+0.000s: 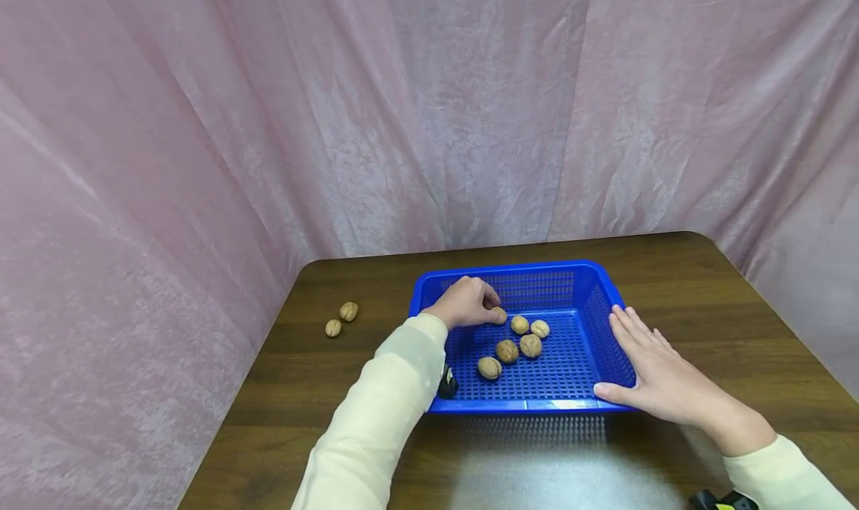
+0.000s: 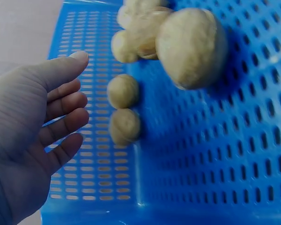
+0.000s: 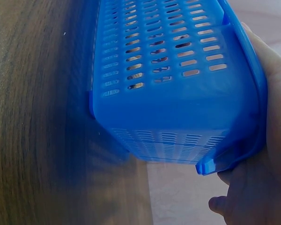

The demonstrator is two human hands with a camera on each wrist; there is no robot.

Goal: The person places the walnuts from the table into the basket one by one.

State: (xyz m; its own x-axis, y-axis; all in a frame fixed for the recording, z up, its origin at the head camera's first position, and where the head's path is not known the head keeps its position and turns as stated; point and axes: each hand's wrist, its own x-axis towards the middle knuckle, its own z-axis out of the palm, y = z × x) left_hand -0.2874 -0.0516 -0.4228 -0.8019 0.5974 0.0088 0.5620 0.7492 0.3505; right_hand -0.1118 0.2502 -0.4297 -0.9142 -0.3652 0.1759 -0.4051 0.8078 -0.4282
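A blue plastic basket (image 1: 530, 405) with slotted walls holds several walnuts (image 1: 507, 351). My left hand (image 1: 467, 301) is inside it near the back left corner, beside a walnut (image 1: 499, 315). In the left wrist view the fingers of this hand (image 2: 42, 117) are loosely bent, thumb raised, and apart from the nearest walnuts (image 2: 123, 91). A larger-looking walnut (image 2: 192, 47) lies closer to that camera. On the basket's right side rests my right hand (image 1: 664, 376), fingers extended along the rim and thumb at the front corner; the right wrist view shows its palm against the rim (image 3: 260, 103).
Two walnuts (image 1: 341, 320) lie on the brown wooden table (image 1: 288, 405), left of the basket. Pink curtains (image 1: 436, 122) hang behind and beside the table. A dark wrist device (image 1: 448, 382) shows under the left sleeve, another (image 1: 725, 501) near the right cuff.
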